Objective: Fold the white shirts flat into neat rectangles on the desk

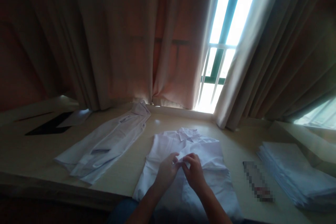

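A white collared shirt (210, 168) lies front up before me, its collar toward the window and its lower part hanging toward my lap. My left hand (168, 169) pinches the front edge of the shirt near the middle of the chest. Close against it, my right hand (193, 169) pinches the same strip of fabric, fingertips almost touching the left ones. Whether a button sits between the fingers is too small to make out.
Left of the shirt lies another white garment (105, 147), folded lengthwise. A stack of folded white cloth (296, 171) and a blurred-out object (257, 182) are at right. A dark flat sheet (49, 126) rests far left. Curtains (126, 42) hang behind the wooden table (123, 178).
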`<state>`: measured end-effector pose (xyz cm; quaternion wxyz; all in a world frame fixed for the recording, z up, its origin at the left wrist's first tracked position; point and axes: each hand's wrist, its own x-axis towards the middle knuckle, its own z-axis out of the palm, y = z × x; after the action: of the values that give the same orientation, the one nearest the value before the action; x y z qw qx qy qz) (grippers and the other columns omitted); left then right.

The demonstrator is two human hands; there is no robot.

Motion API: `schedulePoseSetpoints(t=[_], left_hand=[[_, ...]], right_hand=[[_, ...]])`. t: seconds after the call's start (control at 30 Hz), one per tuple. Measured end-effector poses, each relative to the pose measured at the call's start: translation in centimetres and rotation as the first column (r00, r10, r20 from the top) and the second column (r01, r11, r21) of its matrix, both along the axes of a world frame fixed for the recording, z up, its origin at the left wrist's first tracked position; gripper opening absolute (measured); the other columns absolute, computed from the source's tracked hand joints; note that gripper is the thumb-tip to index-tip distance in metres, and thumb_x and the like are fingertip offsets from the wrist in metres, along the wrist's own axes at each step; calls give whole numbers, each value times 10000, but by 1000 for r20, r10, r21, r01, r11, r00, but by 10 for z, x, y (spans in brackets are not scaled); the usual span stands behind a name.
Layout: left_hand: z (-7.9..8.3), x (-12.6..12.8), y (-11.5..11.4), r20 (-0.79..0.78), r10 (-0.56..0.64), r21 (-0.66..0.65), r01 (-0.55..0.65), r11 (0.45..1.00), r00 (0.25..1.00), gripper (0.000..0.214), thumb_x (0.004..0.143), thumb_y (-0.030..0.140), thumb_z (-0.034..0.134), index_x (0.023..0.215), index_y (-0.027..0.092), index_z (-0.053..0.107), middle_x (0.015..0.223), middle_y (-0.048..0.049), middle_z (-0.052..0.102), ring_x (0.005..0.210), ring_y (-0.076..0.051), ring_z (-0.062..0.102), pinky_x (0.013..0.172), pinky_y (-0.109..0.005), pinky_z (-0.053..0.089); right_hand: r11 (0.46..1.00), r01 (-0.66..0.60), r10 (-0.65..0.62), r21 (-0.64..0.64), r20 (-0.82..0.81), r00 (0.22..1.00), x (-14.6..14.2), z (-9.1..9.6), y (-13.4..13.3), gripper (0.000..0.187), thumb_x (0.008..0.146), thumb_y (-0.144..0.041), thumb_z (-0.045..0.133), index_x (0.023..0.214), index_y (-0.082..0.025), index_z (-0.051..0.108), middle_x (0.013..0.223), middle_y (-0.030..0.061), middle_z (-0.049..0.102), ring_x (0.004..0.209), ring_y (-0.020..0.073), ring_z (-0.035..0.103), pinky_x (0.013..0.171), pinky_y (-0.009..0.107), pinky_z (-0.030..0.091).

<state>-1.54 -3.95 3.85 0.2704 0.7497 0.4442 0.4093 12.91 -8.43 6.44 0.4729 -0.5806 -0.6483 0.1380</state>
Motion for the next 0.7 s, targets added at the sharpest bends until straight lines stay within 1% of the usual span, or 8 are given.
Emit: schedulePoseSetpoints(t=[0.17, 0.27, 0.33, 0.4, 0.47, 0.53, 0.6, 0.7], left_hand=[[5, -1, 1, -4, -4, -11, 4, 1000, 1000, 315, 803, 322, 577, 1108, 241, 594, 852, -10, 640, 791, -159, 596, 779, -282, 446], [13, -3, 0, -21, -35, -13, 35, 999, 999, 337, 807, 332, 571, 1129, 235, 595, 857, -22, 635, 786, -163, 588, 788, -293, 448], [23, -3, -2, -37, -100, 4, 101, 995, 994, 314, 808, 308, 563, 1108, 231, 615, 899, -40, 638, 833, -170, 586, 818, -300, 444], [32, -4, -3, -41, -164, 12, 165, 986, 986, 269, 792, 279, 570, 1044, 223, 645, 944, -56, 642, 893, -183, 583, 842, -301, 438], [40, -4, 1, -25, -164, -20, 163, 986, 986, 204, 777, 286, 582, 942, 206, 672, 916, -59, 652, 880, -188, 586, 820, -292, 442], [44, -7, 13, 18, -84, -93, 86, 992, 996, 174, 763, 322, 596, 835, 189, 682, 812, -41, 657, 787, -175, 588, 753, -270, 451], [47, -15, 34, 132, 99, -211, -70, 975, 986, 183, 720, 348, 638, 760, 173, 673, 708, -14, 642, 703, -156, 579, 683, -243, 451], [46, -35, 70, 283, 426, -400, -298, 867, 859, 213, 663, 336, 681, 764, 150, 656, 647, 1, 627, 653, -145, 583, 615, -223, 453]], right_hand=[[997, -59, 55, 41, 76, 996, -1, 1, 0, 172, 801, -101, 494, 795, -215, 623, 792, 22, 626, 825, 183, 529, 769, 299, 397], [998, -38, 34, 43, 86, 996, -1, 0, 0, 205, 812, -111, 487, 931, -217, 615, 852, 27, 636, 841, 181, 541, 779, 300, 402], [999, -10, 5, 47, 95, 995, -2, 1, 1, 261, 803, -111, 494, 1026, -210, 586, 896, 37, 643, 852, 185, 550, 792, 310, 405], [998, -9, 1, 69, 119, 993, -3, 3, 2, 312, 800, -108, 492, 1087, -209, 563, 908, 42, 654, 887, 198, 558, 816, 329, 407], [993, -35, 21, 113, 123, 992, -4, 6, 2, 363, 822, -125, 475, 1169, -212, 533, 956, 52, 660, 930, 205, 560, 849, 351, 412], [987, 3, -12, 162, 53, 999, -3, 8, 1, 407, 854, -170, 459, 1258, -212, 477, 1059, 71, 641, 930, 194, 563, 860, 357, 429], [979, 105, -99, 176, -45, 994, 4, 6, -1, 404, 873, -221, 453, 1276, -208, 457, 1142, 87, 607, 887, 177, 570, 840, 349, 451], [959, 244, -232, 147, -95, 968, 25, -7, -5, 371, 883, -262, 442, 1247, -200, 473, 1156, 94, 597, 842, 171, 577, 806, 345, 468]])
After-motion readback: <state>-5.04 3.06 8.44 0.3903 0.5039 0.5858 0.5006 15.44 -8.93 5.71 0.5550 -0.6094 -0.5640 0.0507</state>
